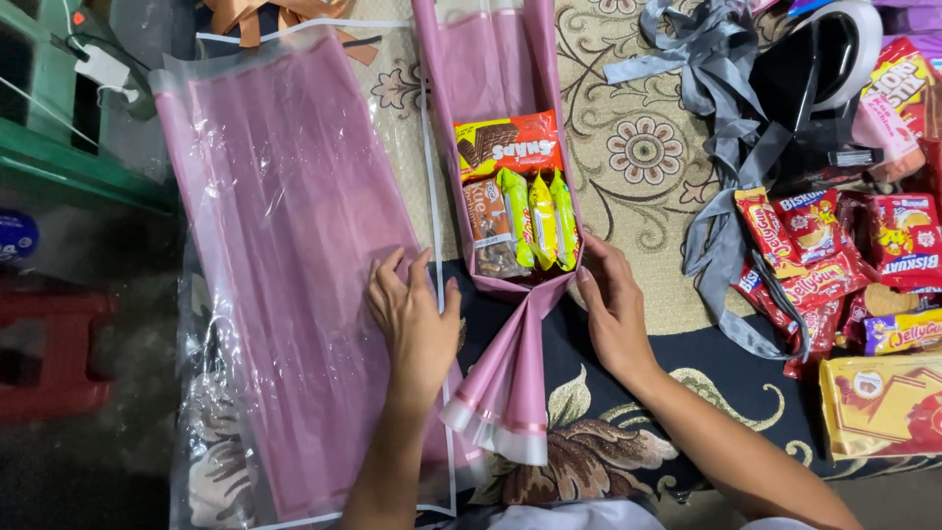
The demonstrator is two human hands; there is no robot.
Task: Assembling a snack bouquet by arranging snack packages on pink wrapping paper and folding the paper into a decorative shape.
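Observation:
A pink wrapping sheet [505,388] is gathered into a cone at its lower end and holds several snack packs [512,196]: a red one on top, a brown one and yellow-green bars below. My right hand [610,304] presses the cone's right edge beside the snacks. My left hand [414,319] lies flat, fingers spread, on a stack of flat pink sheets [285,255] just left of the cone. Neither hand grips anything.
Loose red and yellow snack packs [844,265] pile at the right, with grey ribbon [721,108] and a tape roll [844,39] above them. A patterned carpet [638,157] lies underneath. A green crate [59,108] and red stool [49,353] stand at the left.

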